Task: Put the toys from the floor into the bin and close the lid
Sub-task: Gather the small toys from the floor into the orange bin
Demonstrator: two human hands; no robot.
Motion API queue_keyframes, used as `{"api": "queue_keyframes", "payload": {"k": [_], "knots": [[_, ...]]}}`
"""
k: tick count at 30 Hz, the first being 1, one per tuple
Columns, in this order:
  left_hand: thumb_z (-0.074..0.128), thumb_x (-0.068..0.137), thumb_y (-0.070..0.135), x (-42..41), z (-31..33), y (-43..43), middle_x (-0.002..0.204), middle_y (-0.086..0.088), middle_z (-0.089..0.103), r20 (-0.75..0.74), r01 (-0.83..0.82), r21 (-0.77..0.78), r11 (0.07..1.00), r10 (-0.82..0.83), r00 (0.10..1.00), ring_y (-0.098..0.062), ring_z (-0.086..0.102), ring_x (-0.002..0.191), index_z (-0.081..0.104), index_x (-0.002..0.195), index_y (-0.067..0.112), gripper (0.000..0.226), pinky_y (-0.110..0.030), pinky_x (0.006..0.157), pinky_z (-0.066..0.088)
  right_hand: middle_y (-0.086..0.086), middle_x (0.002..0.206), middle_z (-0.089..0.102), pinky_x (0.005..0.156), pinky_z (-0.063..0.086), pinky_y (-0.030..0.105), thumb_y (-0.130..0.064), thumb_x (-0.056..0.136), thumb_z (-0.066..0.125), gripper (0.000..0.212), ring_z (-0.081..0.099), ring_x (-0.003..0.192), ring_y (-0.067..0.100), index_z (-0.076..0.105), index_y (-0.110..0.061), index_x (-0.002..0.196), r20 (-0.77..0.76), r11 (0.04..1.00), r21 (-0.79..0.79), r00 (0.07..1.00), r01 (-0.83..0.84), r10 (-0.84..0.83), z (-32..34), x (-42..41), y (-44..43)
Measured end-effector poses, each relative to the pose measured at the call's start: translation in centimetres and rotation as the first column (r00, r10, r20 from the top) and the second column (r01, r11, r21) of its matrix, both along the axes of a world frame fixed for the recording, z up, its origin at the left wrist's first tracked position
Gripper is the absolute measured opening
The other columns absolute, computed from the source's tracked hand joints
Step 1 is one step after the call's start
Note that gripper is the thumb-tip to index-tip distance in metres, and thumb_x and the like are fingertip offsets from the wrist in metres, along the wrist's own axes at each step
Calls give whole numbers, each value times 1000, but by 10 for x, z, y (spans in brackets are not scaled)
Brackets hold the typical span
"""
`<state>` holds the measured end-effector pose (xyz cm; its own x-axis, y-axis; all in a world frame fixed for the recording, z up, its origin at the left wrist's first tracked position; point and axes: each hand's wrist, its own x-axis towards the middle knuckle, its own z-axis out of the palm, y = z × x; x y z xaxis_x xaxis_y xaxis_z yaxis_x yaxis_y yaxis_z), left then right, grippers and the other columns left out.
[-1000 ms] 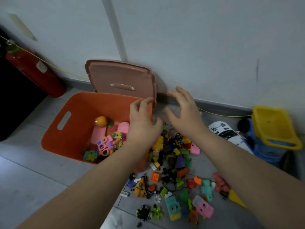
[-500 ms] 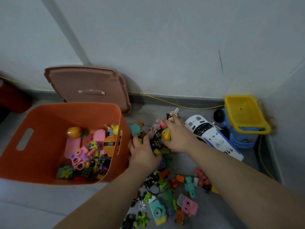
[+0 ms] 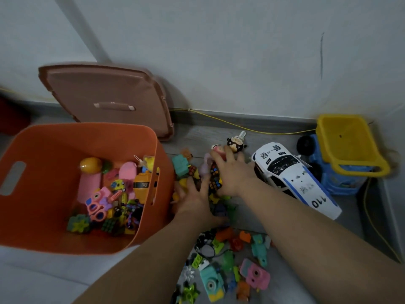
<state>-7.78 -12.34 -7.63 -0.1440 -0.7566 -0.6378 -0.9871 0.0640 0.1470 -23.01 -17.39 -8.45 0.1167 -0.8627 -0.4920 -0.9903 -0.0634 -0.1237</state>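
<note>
The orange bin [image 3: 87, 128] stands open on the left, with several small toys lying in it. Its brown lid [image 3: 105, 95] leans against the wall behind it. A heap of small toys [image 3: 182, 165] lies on the floor right of the bin. My left hand [image 3: 192, 200] is dug into the heap beside the bin wall, fingers curled around pieces. My right hand [image 3: 232, 172] lies over the heap's far side, its bent fingers clutching cube puzzles and a pink figure. More small toys, including a teal camera [image 3: 211, 281] and a pink camera [image 3: 255, 274], lie nearer to me.
A white toy police car [image 3: 291, 178] lies right of my right hand. In the corner behind it stands a blue dump truck with a yellow tipper [image 3: 348, 145]. A yellow cable [image 3: 241, 126] runs along the skirting. The wall is close behind the heap.
Both hands came down from above the heap into it and have drawn closer together around the toys. The view has swung right.
</note>
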Motion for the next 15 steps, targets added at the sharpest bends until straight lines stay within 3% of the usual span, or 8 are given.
{"api": "queue_keyframes", "payload": {"k": [3, 7, 9, 12, 15], "knots": [[70, 55, 83, 9, -6, 13, 158, -5, -9, 85, 135, -37, 990, -132, 988, -50, -9, 142, -1, 151, 40, 127, -65, 110, 26, 14, 142, 25, 88, 47, 55, -64, 63, 77, 101, 43, 123, 41, 23, -31, 141, -18, 997, -34, 998, -65, 65, -4, -1, 2], [60, 65, 86, 23, -11, 19, 158, -17, -12, 181, 299, -109, 948, -277, 944, -40, -4, 142, 3, 155, 32, 119, -55, 115, 14, 10, 146, 33, 88, 43, 55, -77, 62, 70, 107, 40, 127, 40, 14, -47, 148, -53, 990, 9, 988, -144, 144, -7, -1, 9], [63, 67, 82, 26, -13, 19, 158, -16, -15, 138, 252, -114, 961, -236, 962, -42, 1, 140, 7, 155, 34, 115, -52, 114, 20, 9, 147, 31, 85, 45, 55, -74, 66, 71, 106, 37, 129, 41, 9, -51, 148, -51, 984, 59, 984, -168, 171, -6, 2, 12], [71, 60, 78, 26, -19, 23, 156, -13, -14, 70, 141, -131, 981, -133, 989, -45, 14, 135, 15, 151, 39, 114, -48, 111, 29, 9, 138, 37, 86, 50, 54, -64, 70, 75, 93, 38, 126, 41, 21, -45, 143, -2, 981, 107, 987, -160, 161, -3, 5, 16], [77, 57, 71, 25, -18, 35, 155, -8, -12, -19, -8, -109, 994, 6, 1000, -47, 26, 129, 22, 144, 44, 107, -47, 102, 41, 11, 131, 41, 83, 46, 42, -56, 74, 76, 86, 45, 120, 40, 30, -37, 143, 39, 975, 81, 979, -205, 203, -2, 5, 23]]}}
